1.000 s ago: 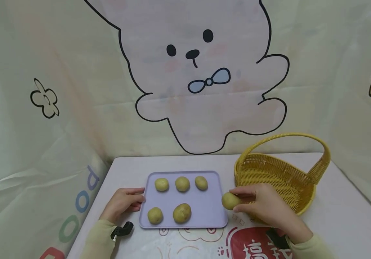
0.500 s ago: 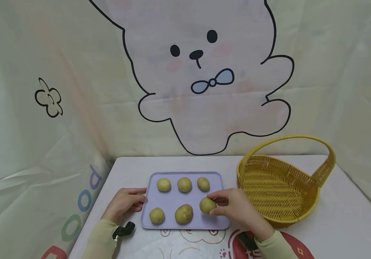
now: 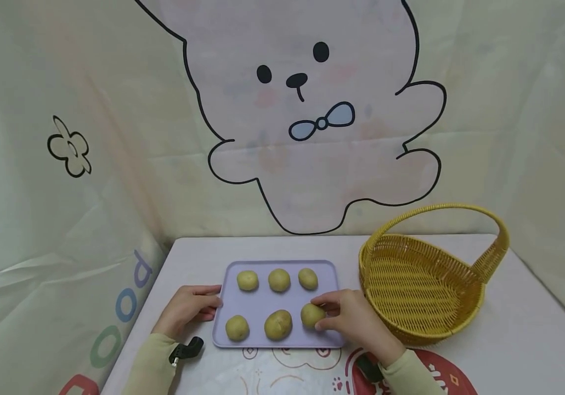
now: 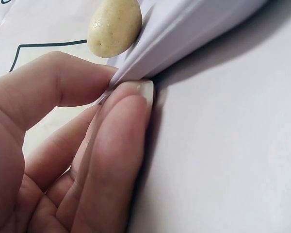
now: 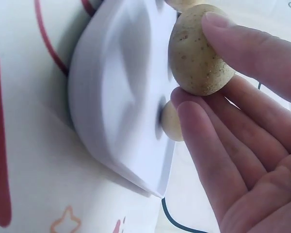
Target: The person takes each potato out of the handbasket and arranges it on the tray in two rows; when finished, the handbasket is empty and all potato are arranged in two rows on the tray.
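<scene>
A pale purple tray (image 3: 294,302) lies on the table, with three potatoes in its back row and two in front, one of them a larger potato (image 3: 278,325). My left hand (image 3: 186,310) pinches the tray's left rim between thumb and fingers; the left wrist view has the rim (image 4: 136,68) running out from the fingertips. At the tray's front right, my right hand (image 3: 356,321) holds another potato (image 3: 311,316) between thumb and fingertips. The right wrist view places this speckled potato (image 5: 196,53) close over the tray's floor.
A yellow woven basket (image 3: 423,291) with a tall handle stands right of the tray, just behind my right hand. The white table (image 3: 203,252) has a printed cover in front, and a cloth with a cartoon bear (image 3: 312,164) hangs behind it.
My right hand has carried the potato leftward from beside the basket to over the tray's front right corner, then slightly further left. The left hand keeps its place on the rim.
</scene>
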Available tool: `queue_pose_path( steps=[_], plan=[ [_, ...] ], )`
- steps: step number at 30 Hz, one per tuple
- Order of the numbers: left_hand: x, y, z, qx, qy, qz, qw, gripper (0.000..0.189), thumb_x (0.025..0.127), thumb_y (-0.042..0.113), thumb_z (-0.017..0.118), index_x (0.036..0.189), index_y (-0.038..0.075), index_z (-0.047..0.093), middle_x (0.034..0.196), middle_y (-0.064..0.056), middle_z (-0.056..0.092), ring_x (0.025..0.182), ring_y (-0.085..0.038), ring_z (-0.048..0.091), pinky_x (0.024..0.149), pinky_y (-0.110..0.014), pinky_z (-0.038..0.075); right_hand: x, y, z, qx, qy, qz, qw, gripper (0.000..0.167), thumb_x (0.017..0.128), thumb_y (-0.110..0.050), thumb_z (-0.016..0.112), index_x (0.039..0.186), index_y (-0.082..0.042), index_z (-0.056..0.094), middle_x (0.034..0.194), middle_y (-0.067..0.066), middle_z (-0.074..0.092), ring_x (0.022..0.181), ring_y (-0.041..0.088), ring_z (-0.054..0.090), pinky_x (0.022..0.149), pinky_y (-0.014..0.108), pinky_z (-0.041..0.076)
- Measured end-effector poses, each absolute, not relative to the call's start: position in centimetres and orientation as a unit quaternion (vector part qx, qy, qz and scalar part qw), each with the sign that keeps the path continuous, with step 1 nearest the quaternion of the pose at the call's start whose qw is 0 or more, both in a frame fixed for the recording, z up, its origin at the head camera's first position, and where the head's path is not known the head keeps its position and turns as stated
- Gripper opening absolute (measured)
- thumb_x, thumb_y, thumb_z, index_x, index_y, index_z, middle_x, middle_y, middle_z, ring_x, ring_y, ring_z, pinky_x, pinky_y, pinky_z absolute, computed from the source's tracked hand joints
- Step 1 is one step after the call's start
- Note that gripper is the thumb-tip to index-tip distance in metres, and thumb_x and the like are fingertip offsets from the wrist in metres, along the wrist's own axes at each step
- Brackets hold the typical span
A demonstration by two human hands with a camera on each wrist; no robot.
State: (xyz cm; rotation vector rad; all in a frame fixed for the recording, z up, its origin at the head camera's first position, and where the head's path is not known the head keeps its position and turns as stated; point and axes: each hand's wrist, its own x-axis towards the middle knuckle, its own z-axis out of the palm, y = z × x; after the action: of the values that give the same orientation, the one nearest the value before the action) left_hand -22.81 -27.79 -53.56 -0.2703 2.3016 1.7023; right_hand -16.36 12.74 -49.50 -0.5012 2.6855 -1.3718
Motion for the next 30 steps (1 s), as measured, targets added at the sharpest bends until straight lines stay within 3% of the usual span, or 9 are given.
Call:
queue_pose_path(
  steps=[7,30],
  plan=[
    [-22.80,-27.74,-53.57,-0.094,0.792,0.587,0.136,0.052,0.084,0.010,0.085,0.134,0.002,0.075,0.077,-0.002,0.074,0.065,-0.010,0.069,0.064,-0.024,0.063,-16.43,12.60,-49.80,-0.157,0.890,-0.424,0.056,0.043,0.075,-0.013,0.098,0.116,-0.011,0.083,0.111,0.006,0.082,0.096,0.017,0.078,0.084,0.036,0.067],
    [-22.24,-28.17,-53.74,-0.101,0.794,0.584,0.133,0.053,0.085,0.011,0.086,0.135,0.002,0.075,0.080,-0.003,0.075,0.066,-0.012,0.070,0.065,-0.027,0.065,-16.51,12.00,-50.43,-0.158,0.900,-0.402,0.059,0.043,0.075,-0.011,0.097,0.115,-0.013,0.083,0.110,0.003,0.082,0.098,0.016,0.077,0.084,0.036,0.066]
  ],
)
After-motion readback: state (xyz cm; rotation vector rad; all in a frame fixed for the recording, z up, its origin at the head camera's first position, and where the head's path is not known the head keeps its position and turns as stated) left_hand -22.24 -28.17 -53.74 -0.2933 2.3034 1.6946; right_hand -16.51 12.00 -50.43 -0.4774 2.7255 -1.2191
